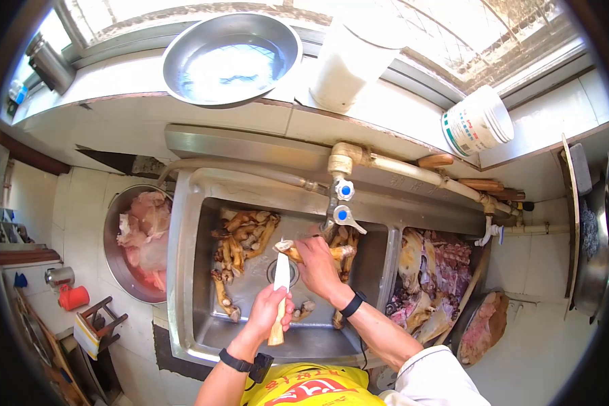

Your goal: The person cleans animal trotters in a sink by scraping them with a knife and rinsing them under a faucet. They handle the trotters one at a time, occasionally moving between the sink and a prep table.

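Observation:
My left hand is closed round the wooden handle of a knife, its broad pale blade pointing away from me. The blade's tip comes up to the end of a browned animal trotter. Over the steel sink basin, my right hand grips this trotter, covering its middle. A pile of similar trotters lies at the basin's left, and others lie along the right side. The drain is partly hidden behind the knife.
Raw meat and bones fill the right basin. Blue-marked taps stand behind the sink. A metal bowl of pale meat sits at left. On the ledge are a wide basin, a white bucket and a printed tub.

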`<state>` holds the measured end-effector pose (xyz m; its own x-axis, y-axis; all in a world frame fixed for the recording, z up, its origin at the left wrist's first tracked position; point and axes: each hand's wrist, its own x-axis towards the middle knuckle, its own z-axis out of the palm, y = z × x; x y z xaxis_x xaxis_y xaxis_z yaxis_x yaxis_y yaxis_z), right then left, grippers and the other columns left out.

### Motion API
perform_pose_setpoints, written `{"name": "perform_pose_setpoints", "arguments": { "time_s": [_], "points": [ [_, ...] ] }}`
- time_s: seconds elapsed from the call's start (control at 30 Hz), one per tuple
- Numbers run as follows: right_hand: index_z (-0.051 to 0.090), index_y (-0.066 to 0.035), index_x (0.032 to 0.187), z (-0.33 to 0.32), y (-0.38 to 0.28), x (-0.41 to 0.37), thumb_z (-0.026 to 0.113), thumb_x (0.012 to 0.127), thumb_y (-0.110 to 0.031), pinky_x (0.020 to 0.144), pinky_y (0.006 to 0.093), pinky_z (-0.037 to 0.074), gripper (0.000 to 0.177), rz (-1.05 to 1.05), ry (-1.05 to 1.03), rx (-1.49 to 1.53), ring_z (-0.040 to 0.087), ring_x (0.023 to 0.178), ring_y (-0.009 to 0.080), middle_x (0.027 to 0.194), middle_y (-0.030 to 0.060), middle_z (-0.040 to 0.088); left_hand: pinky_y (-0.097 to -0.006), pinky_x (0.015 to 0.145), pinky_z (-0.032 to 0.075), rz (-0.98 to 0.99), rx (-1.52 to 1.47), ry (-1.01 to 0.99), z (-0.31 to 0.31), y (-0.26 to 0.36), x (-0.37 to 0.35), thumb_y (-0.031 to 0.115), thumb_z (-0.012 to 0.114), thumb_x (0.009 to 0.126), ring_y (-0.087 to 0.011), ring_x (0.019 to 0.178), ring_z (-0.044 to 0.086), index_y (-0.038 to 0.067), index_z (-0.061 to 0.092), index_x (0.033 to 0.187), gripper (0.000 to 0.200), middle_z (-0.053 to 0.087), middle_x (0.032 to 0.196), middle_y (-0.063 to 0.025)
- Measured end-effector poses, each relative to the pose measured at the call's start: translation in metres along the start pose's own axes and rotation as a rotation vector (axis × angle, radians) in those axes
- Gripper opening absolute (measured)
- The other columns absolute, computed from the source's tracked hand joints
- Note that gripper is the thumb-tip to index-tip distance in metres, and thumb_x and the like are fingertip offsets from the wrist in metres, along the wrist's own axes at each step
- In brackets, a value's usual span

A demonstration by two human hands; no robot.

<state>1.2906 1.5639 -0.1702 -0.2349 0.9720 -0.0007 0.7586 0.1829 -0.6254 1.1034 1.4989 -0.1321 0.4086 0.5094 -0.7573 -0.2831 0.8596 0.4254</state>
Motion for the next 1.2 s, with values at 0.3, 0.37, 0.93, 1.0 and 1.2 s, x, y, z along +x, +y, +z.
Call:
{"name": "perform_pose_setpoints", "arguments": {
  "time_s": [0.3,0.37,0.93,1.0,1.2],
  "points": [
    [0.068,-0.002,0.105,0.003,0.016,-0.014,0.07,0.064,0.003,0.086,0.0486,0.048,0.042,-0.104,-0.026,-0.203,0.057,0.098,0.0399,0.098,0.0177,0.063,-0.0557,0.066,0.057,0.394,1.482,0.377,-0.024,0.001,0.014,0.009,0.049,0.095,-0.0427,0.079,0.072,-0.005,0.061,0.104,0.021,0.072,0.084,-0.024],
    [0.069,-0.003,0.115,-0.004,0.005,-0.011,0.07,0.063,0.002,0.096,0.0473,0.049,0.052,-0.056,-0.083,-0.15,0.058,0.108,0.0411,0.106,0.0189,0.065,-0.0554,0.067,0.057,0.486,1.406,0.457,-0.025,-0.003,0.008,0.01,0.053,0.093,-0.0444,0.079,0.072,-0.005,0.061,0.104,0.02,0.072,0.085,-0.0244],
    [0.064,-0.003,0.107,-0.003,0.058,0.001,0.059,0.091,-0.008,0.043,0.0227,0.035,0.017,0.43,-0.308,0.54,0.051,0.052,0.0061,0.084,0.0022,0.062,-0.0582,0.078,0.054,0.323,0.991,0.489,-0.102,-0.114,-0.095,0.012,0.054,0.091,-0.0476,0.094,0.07,-0.007,0.057,0.116,0.031,0.071,0.1,-0.0298],
    [0.066,0.003,0.128,-0.056,-0.007,-0.023,0.065,0.101,-0.045,0.065,0.0306,0.05,0.055,0.611,-0.273,0.449,0.058,0.073,0.0161,0.098,0.0064,0.072,-0.0577,0.079,0.055,0.364,1.011,0.509,-0.108,-0.119,-0.1,0.011,0.054,0.09,-0.0476,0.095,0.07,-0.007,0.058,0.117,0.032,0.072,0.1,-0.0295],
    [0.064,0.0,0.135,-0.137,-0.087,-0.066,0.058,0.103,-0.055,0.081,0.034,0.05,0.064,0.812,0.124,0.655,0.058,0.094,0.0185,0.117,0.0053,0.066,-0.0555,0.082,0.056,0.448,1.084,0.489,-0.123,-0.137,-0.1,0.01,0.055,0.089,-0.0464,0.097,0.07,-0.005,0.062,0.115,0.03,0.072,0.1,-0.028]
  ]
}}
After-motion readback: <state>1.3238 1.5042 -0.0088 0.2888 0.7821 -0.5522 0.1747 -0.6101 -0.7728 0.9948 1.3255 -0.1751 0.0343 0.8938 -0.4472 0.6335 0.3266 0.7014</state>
